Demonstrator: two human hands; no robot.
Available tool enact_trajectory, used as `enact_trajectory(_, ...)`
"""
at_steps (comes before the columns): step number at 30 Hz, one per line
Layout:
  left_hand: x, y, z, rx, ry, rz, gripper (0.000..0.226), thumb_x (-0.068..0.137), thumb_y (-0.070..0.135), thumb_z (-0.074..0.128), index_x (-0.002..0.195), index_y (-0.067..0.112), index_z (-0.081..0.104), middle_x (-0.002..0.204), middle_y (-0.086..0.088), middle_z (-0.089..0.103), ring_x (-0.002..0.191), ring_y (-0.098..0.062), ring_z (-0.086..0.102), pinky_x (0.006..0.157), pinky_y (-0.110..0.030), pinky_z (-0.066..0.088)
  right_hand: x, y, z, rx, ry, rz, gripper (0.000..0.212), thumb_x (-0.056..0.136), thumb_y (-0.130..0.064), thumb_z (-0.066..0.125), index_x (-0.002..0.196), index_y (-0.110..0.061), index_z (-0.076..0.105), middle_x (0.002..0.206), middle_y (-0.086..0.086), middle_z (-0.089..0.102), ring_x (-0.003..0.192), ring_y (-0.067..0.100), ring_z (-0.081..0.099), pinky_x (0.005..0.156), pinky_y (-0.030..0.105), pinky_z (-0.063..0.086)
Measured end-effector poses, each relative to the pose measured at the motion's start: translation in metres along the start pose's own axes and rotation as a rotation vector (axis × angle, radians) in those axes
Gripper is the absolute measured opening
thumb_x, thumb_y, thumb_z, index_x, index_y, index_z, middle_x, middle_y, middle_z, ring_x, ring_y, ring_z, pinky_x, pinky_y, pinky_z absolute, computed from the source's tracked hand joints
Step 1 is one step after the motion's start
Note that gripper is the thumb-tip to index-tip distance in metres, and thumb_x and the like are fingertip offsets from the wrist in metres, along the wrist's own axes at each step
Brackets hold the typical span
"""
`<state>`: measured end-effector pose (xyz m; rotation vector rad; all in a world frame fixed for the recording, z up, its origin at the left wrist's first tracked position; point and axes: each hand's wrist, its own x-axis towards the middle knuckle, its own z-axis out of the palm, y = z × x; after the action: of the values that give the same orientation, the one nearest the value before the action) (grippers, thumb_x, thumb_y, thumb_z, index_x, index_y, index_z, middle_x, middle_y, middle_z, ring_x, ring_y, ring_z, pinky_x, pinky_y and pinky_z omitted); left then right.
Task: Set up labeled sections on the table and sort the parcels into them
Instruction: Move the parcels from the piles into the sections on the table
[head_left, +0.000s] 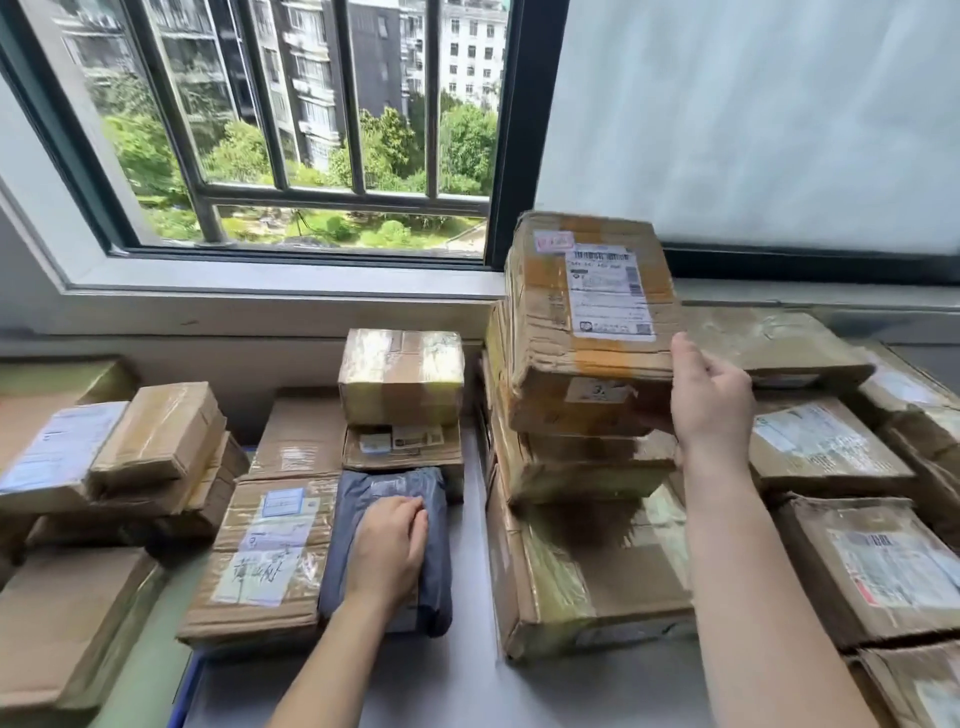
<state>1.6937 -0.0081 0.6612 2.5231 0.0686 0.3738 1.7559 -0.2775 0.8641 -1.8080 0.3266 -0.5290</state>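
My right hand (712, 395) grips the near right corner of a worn cardboard parcel (587, 322) with a white shipping label, held tilted on top of a stack of brown boxes (587, 545) in the middle of the table. My left hand (390, 545) lies flat, palm down, on a dark grey plastic mailer bag (384, 493) lower left of the stack. The bag lies partly over a flat cardboard box (260, 561) with a handwritten label.
Cardboard parcels crowd the table: a taped box (401, 376) behind the bag, piles at the left (150, 441) and the right (862, 566). A strip of grey table (467, 675) shows between the piles. The barred window (311, 130) and sill run behind.
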Motion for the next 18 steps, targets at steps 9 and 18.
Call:
enact_trajectory(9,-0.004,0.000,0.011,0.051,0.075,-0.029,0.046,0.089,0.034,0.036,0.102,0.008,0.072,0.099,-0.004,0.067,0.092,-0.022,0.061,0.084,-0.034,0.049,0.008,0.015,-0.001,-0.041,-0.112,0.030,0.057,0.082,-0.078,0.045,0.097,-0.028,0.068,0.098,-0.006,0.069,0.097,0.018,0.063,0.090,0.044,0.053)
enact_trajectory(18,-0.006,0.001,0.011,0.062,0.090,-0.002,0.045,0.090,0.033,0.036,0.103,0.009,0.071,0.099,-0.002,0.065,0.092,-0.019,0.059,0.083,-0.033,0.050,0.044,0.009,0.009,-0.137,0.003,-0.091,0.055,0.096,-0.056,0.045,0.071,-0.009,0.060,0.065,-0.004,0.055,0.061,0.007,0.050,0.052,0.024,0.035)
